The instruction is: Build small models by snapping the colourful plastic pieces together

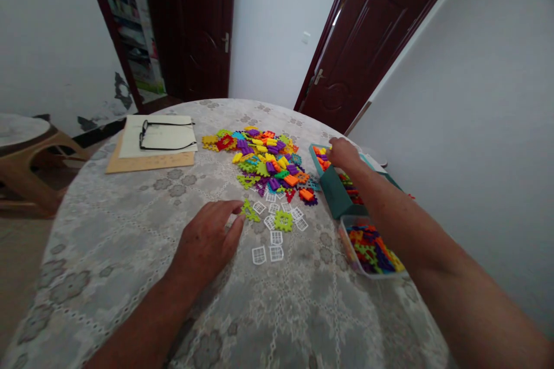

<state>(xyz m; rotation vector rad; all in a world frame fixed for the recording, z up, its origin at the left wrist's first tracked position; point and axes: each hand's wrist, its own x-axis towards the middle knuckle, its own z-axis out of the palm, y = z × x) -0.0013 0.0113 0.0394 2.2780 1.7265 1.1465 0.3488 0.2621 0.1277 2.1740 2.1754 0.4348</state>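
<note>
My left hand rests on the tablecloth with thumb and index finger apart. Its index fingertip is right beside a lime-green triangular toothed building piece. A lime-green square piece lies further right among several white plastic window-shaped pieces. My right hand reaches over the far compartment of a teal box, which has orange and purple pieces in it. Its fingers are bent together and point downward; a bit of yellow shows at the fingertips, but what they grip is mostly hidden.
A heap of colourful plastic building pieces covers the table's middle. Under my right forearm stands a clear plastic tub of flat pieces. Black-framed glasses lie on paper at the left. A wooden stool stands beside the round table.
</note>
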